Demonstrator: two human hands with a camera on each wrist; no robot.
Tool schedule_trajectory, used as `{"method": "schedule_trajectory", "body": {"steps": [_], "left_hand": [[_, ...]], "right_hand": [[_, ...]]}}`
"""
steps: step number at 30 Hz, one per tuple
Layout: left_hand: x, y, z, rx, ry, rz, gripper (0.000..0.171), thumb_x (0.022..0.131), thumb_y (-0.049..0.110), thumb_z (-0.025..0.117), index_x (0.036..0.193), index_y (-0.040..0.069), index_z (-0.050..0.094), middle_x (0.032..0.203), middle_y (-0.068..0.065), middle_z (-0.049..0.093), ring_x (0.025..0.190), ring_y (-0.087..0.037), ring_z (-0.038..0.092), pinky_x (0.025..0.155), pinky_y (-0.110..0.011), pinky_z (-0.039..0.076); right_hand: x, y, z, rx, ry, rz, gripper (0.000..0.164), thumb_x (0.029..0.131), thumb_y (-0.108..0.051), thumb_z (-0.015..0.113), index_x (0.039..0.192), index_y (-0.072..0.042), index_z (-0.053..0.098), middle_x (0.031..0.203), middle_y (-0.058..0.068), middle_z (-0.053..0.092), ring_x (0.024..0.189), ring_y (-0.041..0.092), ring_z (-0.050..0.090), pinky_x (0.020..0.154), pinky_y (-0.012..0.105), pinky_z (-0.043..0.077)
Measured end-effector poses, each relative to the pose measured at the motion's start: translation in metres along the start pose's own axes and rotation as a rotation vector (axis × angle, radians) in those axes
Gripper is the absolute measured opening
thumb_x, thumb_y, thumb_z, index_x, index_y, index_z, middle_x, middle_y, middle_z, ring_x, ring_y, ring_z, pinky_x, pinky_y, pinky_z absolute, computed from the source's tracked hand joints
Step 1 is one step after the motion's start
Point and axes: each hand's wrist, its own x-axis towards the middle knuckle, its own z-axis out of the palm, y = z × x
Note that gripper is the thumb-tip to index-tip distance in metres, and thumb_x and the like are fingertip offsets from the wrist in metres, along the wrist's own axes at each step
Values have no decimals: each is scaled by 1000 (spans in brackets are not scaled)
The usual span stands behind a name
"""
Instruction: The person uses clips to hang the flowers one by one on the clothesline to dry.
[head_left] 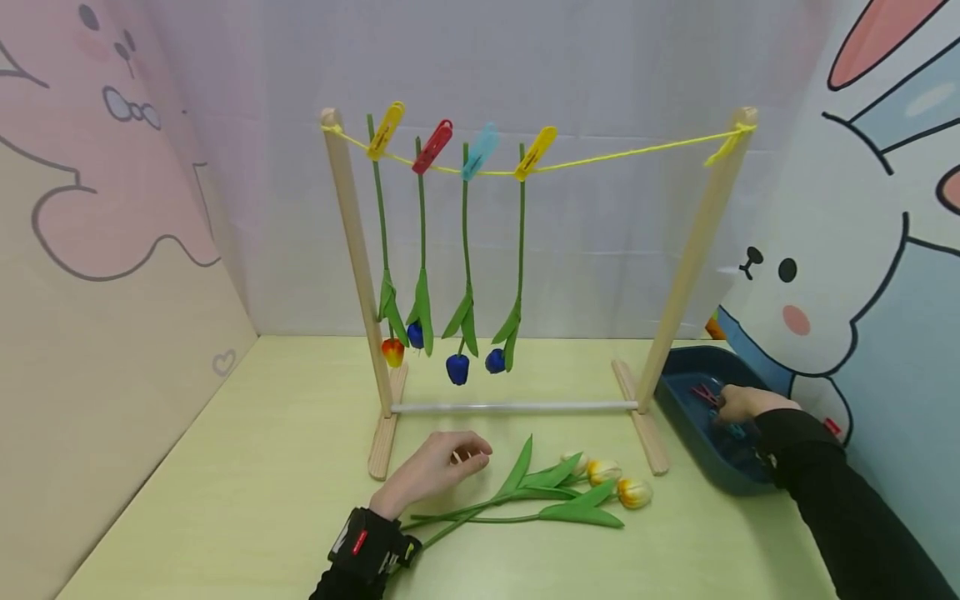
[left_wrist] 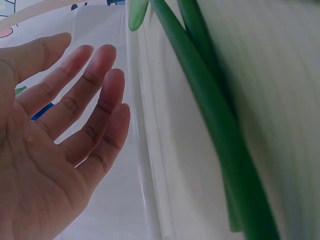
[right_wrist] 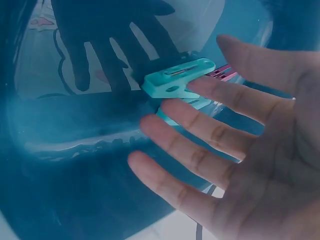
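left panel [head_left: 120,208]: pale, printed with a pink cartoon figure, beside a pale yellow table [head_left: 187,467].
left post [head_left: 356,258]: wood, on a flat wooden foot.
yellow cord [head_left: 630,153]: tied between the posts, sagging slightly.
hung on the cord, heads down, in order: red-and-yellow tulip [head_left: 389,302] under a yellow peg [head_left: 386,131]; blue tulip [head_left: 423,304] under a red peg [head_left: 432,147]; second blue tulip [head_left: 468,317] under a light blue peg [head_left: 480,152]; third blue tulip [head_left: 510,327] under a second yellow peg [head_left: 536,153].
left hand [head_left: 431,471]: near side of the rack, above the table; fingers apart, loosely bent, thumb clear of them; stems pass just beside the wrist.
three white-and-yellow tulips [head_left: 551,477]: lying on the table, near side, stems crossing to the left, heads to the right.
white rod [head_left: 517,407]: low, joining the posts.
right post [head_left: 696,258]: wood, leaning right.
dark blue bin [head_left: 701,442]: far right; holds a pinkish-red peg [head_left: 705,393] and two teal pegs [right_wrist: 177,80].
right hand [head_left: 753,404]: in the bin; fingers apart, index fingertip at one teal peg, contact uncertain.
right panel [head_left: 900,292]: printed with a white rabbit.
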Motion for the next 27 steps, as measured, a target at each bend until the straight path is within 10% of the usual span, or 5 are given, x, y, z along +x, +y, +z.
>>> {"method": "schedule_trajectory", "body": {"steps": [13, 27], "left_hand": [[-1, 0, -1, 1, -5, -1, 25, 103, 24, 59, 115, 7, 71, 98, 1, 73, 86, -6, 62, 78, -22, 51], [-2, -1, -1, 5, -12, -8, 25, 103, 24, 59, 115, 6, 71, 99, 0, 73, 86, -6, 61, 77, -22, 50]], "right_hand": [[-6, -2, 1, 78, -16, -19, 43, 94, -22, 70, 112, 14, 56, 96, 17, 62, 81, 24, 62, 72, 37, 54], [-4, 4, 0, 71, 248, -94, 32, 97, -28, 64, 75, -5, 65, 60, -3, 48, 55, 14, 50, 53, 29, 40]]}}
